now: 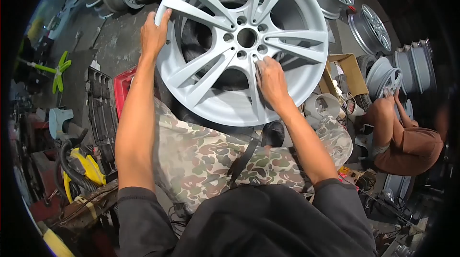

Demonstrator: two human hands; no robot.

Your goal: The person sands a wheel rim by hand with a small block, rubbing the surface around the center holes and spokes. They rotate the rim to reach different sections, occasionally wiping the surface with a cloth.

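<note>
Wheel (247, 51) is at top centre of frame, face up, above the camo-clad legs (201, 161). Left hand (154, 31) grasps its outer edge at upper left, thumb on the face side. Right hand (271, 78) is on a lower spoke just below the hub, fingers bent and pressed in; can't tell if there's anything under them.

My take: keep the left grip firm so the wheel can't rock, use light, even finger pressure along the spoke, follow the curves, go easy at hole edges.

Containers: open cardboard box (355, 75) right of the wheel, pale items inside, too small to name. Pale bucket (310, 106) just below it, contents unclear.
</note>
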